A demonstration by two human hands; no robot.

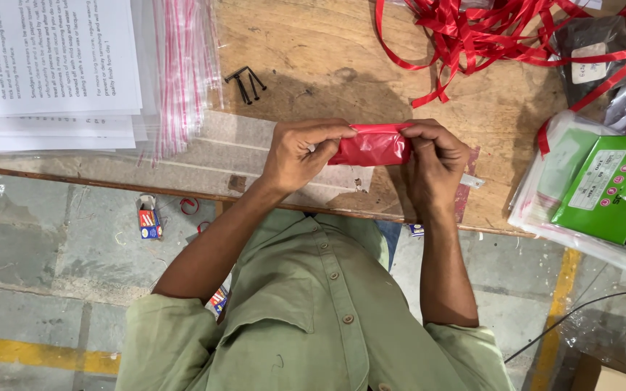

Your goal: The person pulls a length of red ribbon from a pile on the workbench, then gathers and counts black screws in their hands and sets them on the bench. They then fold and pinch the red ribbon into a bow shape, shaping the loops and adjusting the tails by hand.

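Both of my hands hold a small red pouch [371,147] just above the wooden table [313,51], near its front edge. My left hand [300,153] pinches the pouch's left end between thumb and fingers. My right hand [436,158] grips the right end, fingers curled over its top edge. The pouch looks folded or rolled, shiny like plastic or foil. A clear plastic bag [255,156] lies flat on the table under my hands.
A stack of printed paper sheets [52,65] and red-striped clear zip bags [179,72] lie at the left. A few black nails [244,82] rest on the wood. Red ribbon [472,36] tangles at top right. Green-carded packets in clear bags [595,192] sit at the right.
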